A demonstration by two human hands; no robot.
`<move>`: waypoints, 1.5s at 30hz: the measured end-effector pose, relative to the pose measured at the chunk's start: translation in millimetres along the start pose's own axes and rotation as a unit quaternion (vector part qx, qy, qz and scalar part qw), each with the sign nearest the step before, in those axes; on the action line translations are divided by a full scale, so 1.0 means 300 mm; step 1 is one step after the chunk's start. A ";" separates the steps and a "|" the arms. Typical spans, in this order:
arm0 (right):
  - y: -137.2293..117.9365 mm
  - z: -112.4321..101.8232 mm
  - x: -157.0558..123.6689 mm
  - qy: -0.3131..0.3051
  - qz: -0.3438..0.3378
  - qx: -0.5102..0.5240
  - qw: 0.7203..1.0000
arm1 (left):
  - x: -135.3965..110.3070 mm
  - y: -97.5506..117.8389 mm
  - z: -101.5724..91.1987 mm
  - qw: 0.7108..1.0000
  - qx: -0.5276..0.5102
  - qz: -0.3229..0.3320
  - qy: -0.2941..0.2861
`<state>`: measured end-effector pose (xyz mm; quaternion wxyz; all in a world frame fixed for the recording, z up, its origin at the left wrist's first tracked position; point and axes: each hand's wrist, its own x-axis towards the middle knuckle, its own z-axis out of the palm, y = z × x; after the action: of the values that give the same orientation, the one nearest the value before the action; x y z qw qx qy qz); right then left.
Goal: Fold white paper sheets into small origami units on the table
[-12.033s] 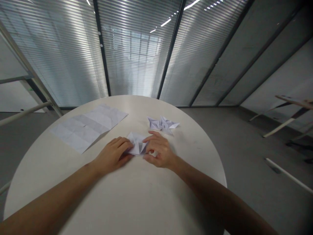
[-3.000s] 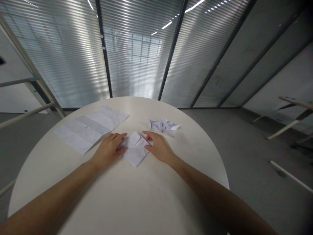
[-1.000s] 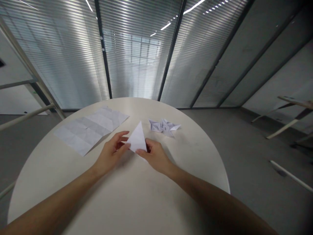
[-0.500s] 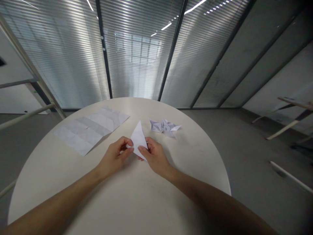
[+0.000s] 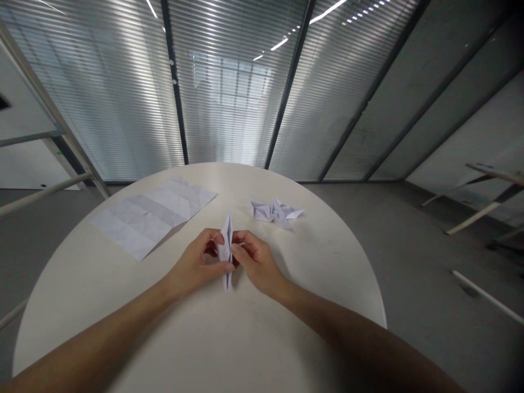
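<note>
From here I see the left hand (image 5: 199, 261) and right hand (image 5: 258, 262) both gripping a narrow folded paper (image 5: 225, 250), mid-frame; a creased sheet (image 5: 153, 215) lies left of centre on the desk (image 5: 229, 344).

Plain white folded paper (image 5: 225, 251), white sheet (image 5: 153, 215) with creased grid, off-white tabletop (image 5: 245, 338), grey floor (image 5: 409, 245), striped blinds (image 5: 229, 125), perhaps silvery

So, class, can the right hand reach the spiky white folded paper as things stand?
Probably yes: the spiky white folded paper lies just beyond the right hand, with no object between them. But that hand grips the narrow white folded paper, so it may need freeing first.
</note>
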<state>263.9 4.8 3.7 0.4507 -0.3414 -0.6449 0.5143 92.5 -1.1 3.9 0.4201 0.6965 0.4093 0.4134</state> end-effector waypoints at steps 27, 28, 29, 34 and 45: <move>0.022 0.003 0.011 0.017 0.028 -0.068 0.997 | -0.006 -0.015 -0.007 0.997 0.049 0.029 -0.044; 0.018 0.008 0.009 0.016 0.023 -0.079 0.996 | -0.007 -0.015 -0.007 0.994 0.094 0.036 -0.040; 0.012 0.012 0.006 0.015 0.018 -0.090 0.996 | -0.007 -0.015 -0.006 0.989 0.139 0.041 -0.034; -0.007 0.023 -0.004 0.037 -0.008 -0.151 0.988 | -0.008 -0.002 0.002 0.962 0.271 0.034 0.003; 0.017 -0.072 0.004 -0.052 -0.102 -0.300 0.947 | 0.012 -0.076 -0.084 0.931 0.337 0.117 -0.070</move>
<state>283.5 14.7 0.3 0.3436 -0.3661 -0.8231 0.2653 65.3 15.5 -8.6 0.1368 0.8673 0.4101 0.2469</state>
